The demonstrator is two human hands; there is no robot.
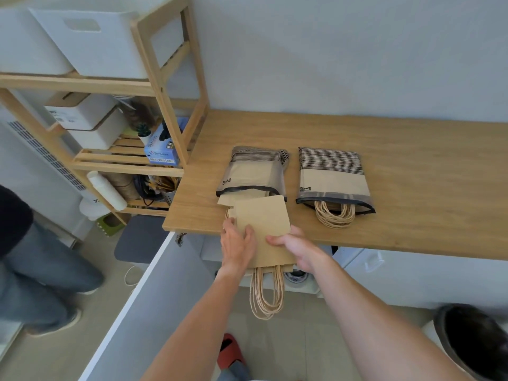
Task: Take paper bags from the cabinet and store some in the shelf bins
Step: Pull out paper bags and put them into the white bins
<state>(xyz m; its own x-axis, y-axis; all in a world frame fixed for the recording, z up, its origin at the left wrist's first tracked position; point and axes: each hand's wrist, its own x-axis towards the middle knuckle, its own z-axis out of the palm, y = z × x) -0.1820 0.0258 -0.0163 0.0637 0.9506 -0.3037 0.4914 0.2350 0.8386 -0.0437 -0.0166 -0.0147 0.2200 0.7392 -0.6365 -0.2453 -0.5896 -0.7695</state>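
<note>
A stack of flat brown paper bags (264,221) lies over the front edge of the wooden countertop (384,149), its twine handles (265,295) hanging down. My left hand (236,243) grips the stack's left side and my right hand (297,246) grips its right side. Two striped fabric pouches lie on the counter: the left pouch (253,171) has more paper bags sticking out toward the stack; the right pouch (332,177) shows twine handles at its mouth. White shelf bins (93,42) stand on the wooden shelf unit (159,86) at the upper left.
An open white cabinet door (143,306) stands below my left arm. Another person's legs (35,270) are at the left. The shelf holds white boxes (90,119), a blue box (162,152) and a bottle (107,191). A dark round bin (472,339) sits at the lower right.
</note>
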